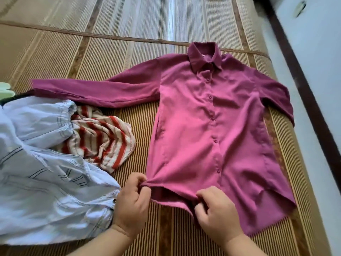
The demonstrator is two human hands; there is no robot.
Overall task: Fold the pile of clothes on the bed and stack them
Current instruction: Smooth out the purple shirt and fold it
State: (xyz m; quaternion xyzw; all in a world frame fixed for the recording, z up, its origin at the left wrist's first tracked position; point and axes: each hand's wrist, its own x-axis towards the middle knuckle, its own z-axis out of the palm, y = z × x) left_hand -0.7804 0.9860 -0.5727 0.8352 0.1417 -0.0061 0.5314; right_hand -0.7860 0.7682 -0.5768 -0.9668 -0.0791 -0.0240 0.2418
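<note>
A magenta button-up shirt [212, 115] lies face up on the striped bamboo mat [110, 58], collar at the far end, one long sleeve stretched out to the left. My left hand [132, 204] pinches the near left corner of its hem. My right hand [217, 213] pinches the hem a little further right, near the button line. To the left sits a pile with a pale blue garment [46, 172] on top and a red-and-cream striped garment [105, 137] poking out from under it.
A dark wooden bed edge [302, 85] runs along the right side, with pale floor [323, 58] beyond it. A pale green item [5, 91] shows at the left edge behind the pile.
</note>
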